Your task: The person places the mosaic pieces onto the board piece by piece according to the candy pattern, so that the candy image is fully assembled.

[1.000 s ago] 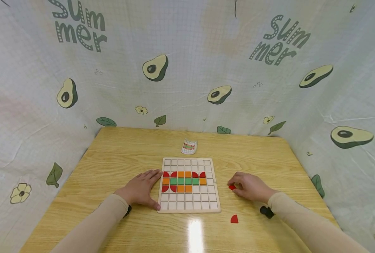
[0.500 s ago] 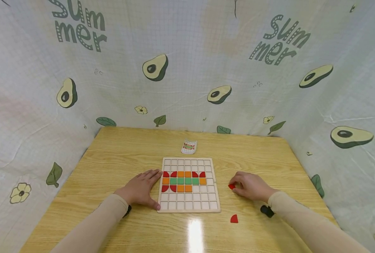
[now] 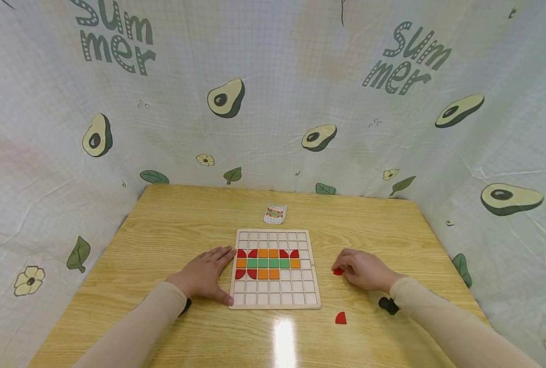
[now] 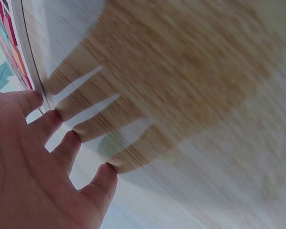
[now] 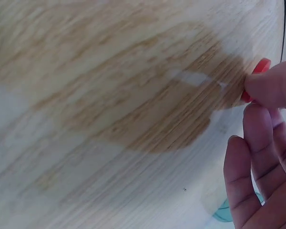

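A pale wooden grid board point(image 3: 279, 299) lies mid-table, with red quarter-round, orange and green square tiles in three of its rows. Along its left edge rests my left hand point(image 3: 207, 276), fingers spread, the thumb at the near left corner; the left wrist view shows its fingertips point(image 4: 76, 136) on the tabletop beside the board. To the right of the board my right hand point(image 3: 367, 270) pinches a red tile point(image 5: 262, 66) between thumb and fingers, close over the table. Most of that tile is hidden by the thumb. A second red quarter-round tile point(image 3: 341, 318) lies nearer the table's front.
Beyond the board lies a small curled pattern card point(image 3: 275, 213) printed with a coloured grid. The wooden table point(image 3: 185, 214) ends at the back against a hanging cloth point(image 3: 273, 102) with avocado prints, which also closes off both sides.
The red tile at my right fingertips has tilted and shifted slightly as the fingers moved. My left hand, the board and the loose tile stay in place.
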Demonstrator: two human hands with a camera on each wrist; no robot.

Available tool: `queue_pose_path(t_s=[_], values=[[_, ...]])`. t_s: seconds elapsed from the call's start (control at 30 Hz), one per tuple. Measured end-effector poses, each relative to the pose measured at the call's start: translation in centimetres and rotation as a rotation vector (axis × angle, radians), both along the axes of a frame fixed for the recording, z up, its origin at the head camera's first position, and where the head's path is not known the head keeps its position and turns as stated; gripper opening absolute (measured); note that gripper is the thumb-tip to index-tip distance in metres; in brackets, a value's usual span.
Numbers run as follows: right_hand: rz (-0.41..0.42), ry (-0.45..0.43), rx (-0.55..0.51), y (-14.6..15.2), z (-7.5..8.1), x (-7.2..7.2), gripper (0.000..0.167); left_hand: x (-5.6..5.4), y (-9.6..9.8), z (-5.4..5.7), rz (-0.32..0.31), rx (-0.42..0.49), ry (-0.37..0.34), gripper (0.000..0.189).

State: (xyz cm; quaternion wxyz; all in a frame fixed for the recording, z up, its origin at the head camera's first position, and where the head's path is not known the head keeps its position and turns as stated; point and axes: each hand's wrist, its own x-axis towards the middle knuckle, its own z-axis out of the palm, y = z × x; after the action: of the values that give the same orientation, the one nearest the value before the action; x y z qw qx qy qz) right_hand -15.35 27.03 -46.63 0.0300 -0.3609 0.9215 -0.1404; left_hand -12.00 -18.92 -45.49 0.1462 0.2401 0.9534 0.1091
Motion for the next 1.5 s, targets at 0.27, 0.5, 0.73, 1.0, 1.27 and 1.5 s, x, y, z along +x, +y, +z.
queue_pose_path(t_s=[0.27, 0.5, 0.73, 1.0, 1.27, 1.5], values=[[-0.035, 0.007, 0.008, -0.2, 0.2, 0.3, 0.027, -0.1, -0.3, -0.7, -0.005, 0.02, 0.015, 0.125], [0.003, 0.025, 0.013, -0.4, 0.2, 0.4, 0.03, 0.1, -0.2, -0.6, -0.005, -0.006, 0.006, 0.125], [0.005, 0.024, 0.01, -0.1, -0.1, 0.3, 0.026, 0.2, -0.2, -0.3, -0.009, 0.029, -0.003, 0.123], [0.031, -0.031, 0.012, -0.5, 0.1, 0.1, 0.018, 0.1, -0.2, -0.5, -0.013, 0.02, 0.001, 0.125], [0.019, -0.029, -0.023, -1.0, -0.2, -0.4, 0.017, -0.2, -0.3, -1.2, -0.014, 0.004, 0.03, 0.126], [0.035, -0.056, -0.09, -2.6, 0.3, -1.0, 0.017, -0.1, -0.2, -0.7, -0.011, -0.015, 0.013, 0.125]])
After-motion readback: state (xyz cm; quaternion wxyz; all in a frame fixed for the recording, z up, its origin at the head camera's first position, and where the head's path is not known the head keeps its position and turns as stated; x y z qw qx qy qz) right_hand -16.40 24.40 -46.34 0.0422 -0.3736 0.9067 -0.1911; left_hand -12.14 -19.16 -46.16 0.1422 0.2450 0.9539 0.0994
